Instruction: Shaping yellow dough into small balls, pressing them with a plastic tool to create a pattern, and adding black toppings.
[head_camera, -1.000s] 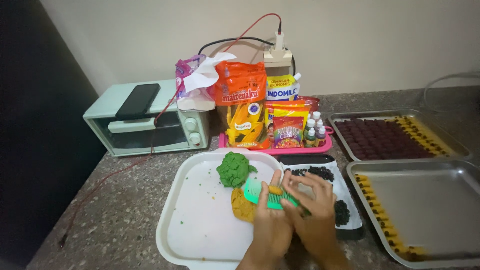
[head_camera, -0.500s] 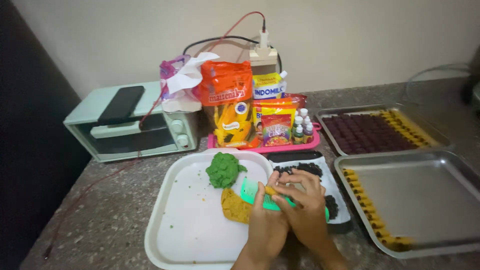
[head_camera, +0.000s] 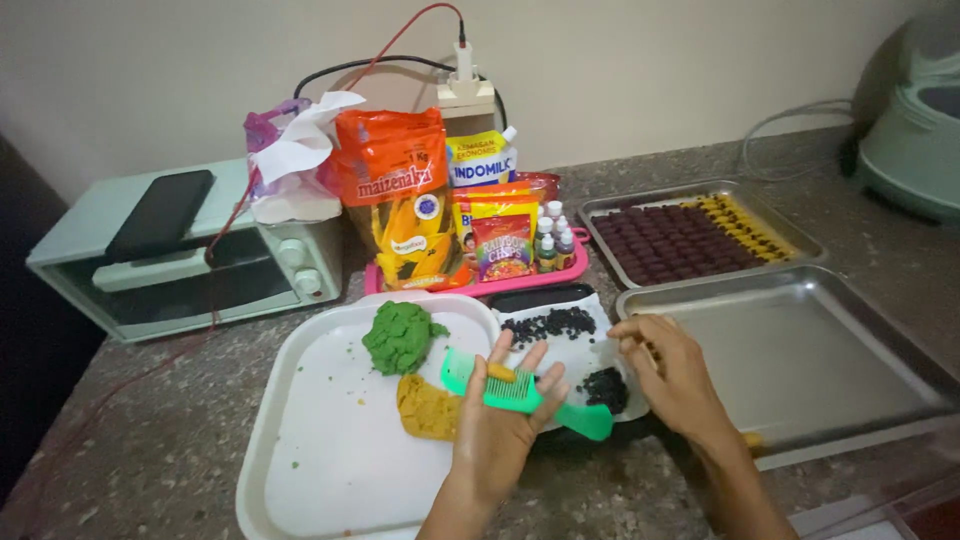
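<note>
Comb: a green comb (head_camera: 520, 392) is lying across the palm of the left hand (head_camera: 500, 425), its handle end sticking out to the right, over the near edge of the small tray.
Dough piece: a small orange roll of dough (head_camera: 501, 373) is resting on the comb's teeth.
Left hand: it is held palm up over the right edge of the white tray (head_camera: 310, 440), fingers slightly spread and curling around the comb from below.
Right hand: the right hand (head_camera: 672, 375) is hovering just right of the comb, over the gap between the small tray and the near metal tray; its fingers are bent and close together, and whether they are pinching anything cannot be told.
White tray: it is sitting at the near edge of the counter (head_camera: 150, 440), carrying a green dough lump (head_camera: 400, 335) at its far right corner and an orange dough lump (head_camera: 428, 407) just nearer, partly under the left hand.
Small tray: a dark tray lined with white paper (head_camera: 580, 345) is holding two heaps of dark chips (head_camera: 552, 324).
Metal trays: the near metal tray (head_camera: 800, 360) is sitting at the right; the far tray (head_camera: 700, 240) behind it is filled with rows of brown and yellow pieces.
Back of counter: a pink tray (head_camera: 480, 282) of packets and small bottles is standing in the middle; a mint toaster oven (head_camera: 190, 260) with a black phone (head_camera: 160, 212) on top is standing at the left.
</note>
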